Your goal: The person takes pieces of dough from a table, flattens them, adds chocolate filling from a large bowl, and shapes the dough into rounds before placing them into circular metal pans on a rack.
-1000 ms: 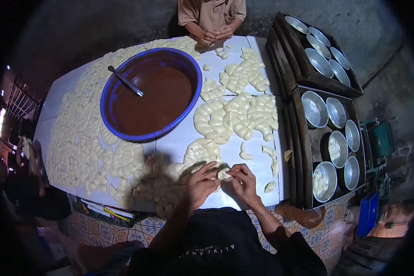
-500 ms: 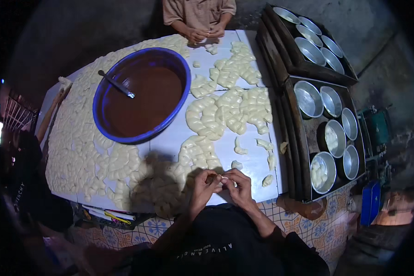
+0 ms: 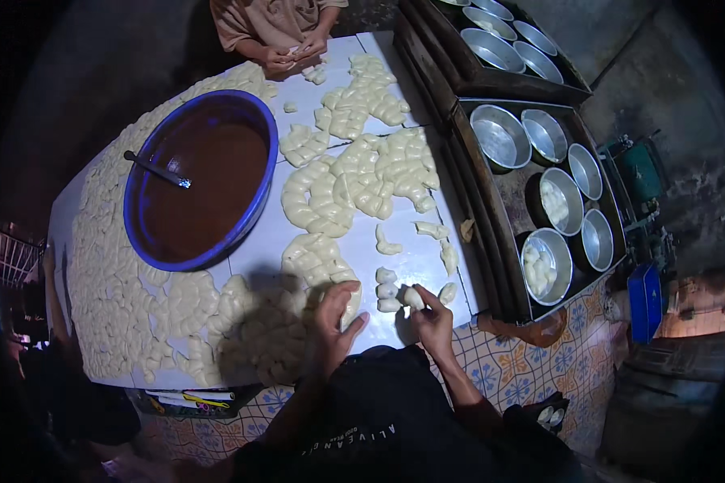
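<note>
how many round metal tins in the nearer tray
6: two tins at the far end of the tray, two along its right side, two with dough pieces left of those; none seems hidden.

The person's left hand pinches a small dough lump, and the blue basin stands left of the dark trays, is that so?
Not quite: in the head view, the right hand pinches the small dough lump, while the left hand is open. The blue basin does stand left of the dark trays.
</note>
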